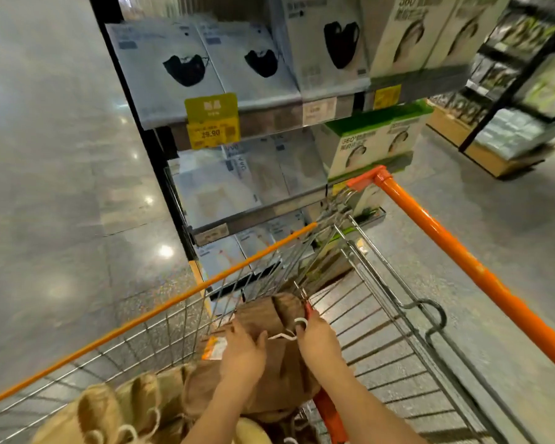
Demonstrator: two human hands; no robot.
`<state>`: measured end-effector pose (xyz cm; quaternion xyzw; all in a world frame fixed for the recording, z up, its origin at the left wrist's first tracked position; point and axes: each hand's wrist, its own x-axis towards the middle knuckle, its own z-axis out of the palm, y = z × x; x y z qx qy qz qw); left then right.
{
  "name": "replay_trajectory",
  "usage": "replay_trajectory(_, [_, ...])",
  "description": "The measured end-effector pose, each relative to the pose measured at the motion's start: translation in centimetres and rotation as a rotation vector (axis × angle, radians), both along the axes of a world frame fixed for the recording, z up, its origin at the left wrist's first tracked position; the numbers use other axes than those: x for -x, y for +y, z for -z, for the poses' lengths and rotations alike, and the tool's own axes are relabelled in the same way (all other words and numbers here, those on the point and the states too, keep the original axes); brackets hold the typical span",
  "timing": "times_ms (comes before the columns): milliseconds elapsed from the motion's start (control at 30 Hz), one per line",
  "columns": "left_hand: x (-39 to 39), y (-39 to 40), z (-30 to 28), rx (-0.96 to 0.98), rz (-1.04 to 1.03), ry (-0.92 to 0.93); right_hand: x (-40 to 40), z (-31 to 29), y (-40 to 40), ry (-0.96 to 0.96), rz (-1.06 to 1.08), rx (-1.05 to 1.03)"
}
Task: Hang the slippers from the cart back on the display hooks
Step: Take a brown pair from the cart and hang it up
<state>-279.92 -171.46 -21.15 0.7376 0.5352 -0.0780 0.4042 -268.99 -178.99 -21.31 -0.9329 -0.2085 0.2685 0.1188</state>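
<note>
Blurred: boxes on shelf [269, 104], price tag [212, 133] print. Cut off at bottom edge: tan slippers [116, 408] in cart [382, 315], both forearms. Hidden under hands: brown slippers [279, 373].

Both hands [242, 354] [318, 342] on brown slippers [269, 315] in cart [382, 315].
</note>
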Motion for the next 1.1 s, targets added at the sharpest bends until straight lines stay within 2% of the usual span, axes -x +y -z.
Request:
replay_trajectory(167, [-0.8,0.8,4.7,0.184,-0.183,-0.159,-0.7,2.1,0.5,0.184,0.142,-0.052])
replay_trajectory(267, [-0.7,1.0,7.4,0.229,-0.229,-0.216,-0.5,2.5,0.6,0.256,0.309,-0.202])
replay_trajectory(333, [-0.5,0.8,6.3,0.220,-0.202,-0.243,0.4,2.2,0.6,0.291,0.369,-0.348])
replay_trajectory(400, [-0.4,0.6,3.5,0.211,-0.173,-0.244,1.5,1.5,0.4,0.220,0.318,-0.402])
replay_trajectory(467, [-0.4,0.4,0.9,0.134,-0.077,-0.203,2.4,0.4,0.3,0.126,0.250,-0.402])
replay_trajectory(600, [-0.6,-0.5,-3.8,-0.184,0.242,-0.037,3.2,-2.9,0.1,-0.019,0.116,-0.422])
replay_trajectory(767, [-1.1,-1.3,-9.5,-0.422,0.400,-0.018,1.8,-9.4,-1.3,-0.157,-0.068,-0.626])
replay_trajectory(867, [-1.1,-2.1,-13.9,-0.587,0.502,-0.166,1.0,-14.8,-3.3,-0.250,-0.130,-0.730])
replay_trajectory(1100, [-3.8,-8.2,-25.4,-0.894,0.639,-0.868,0.5,-30.4,-13.1,-0.606,-0.115,-0.808])
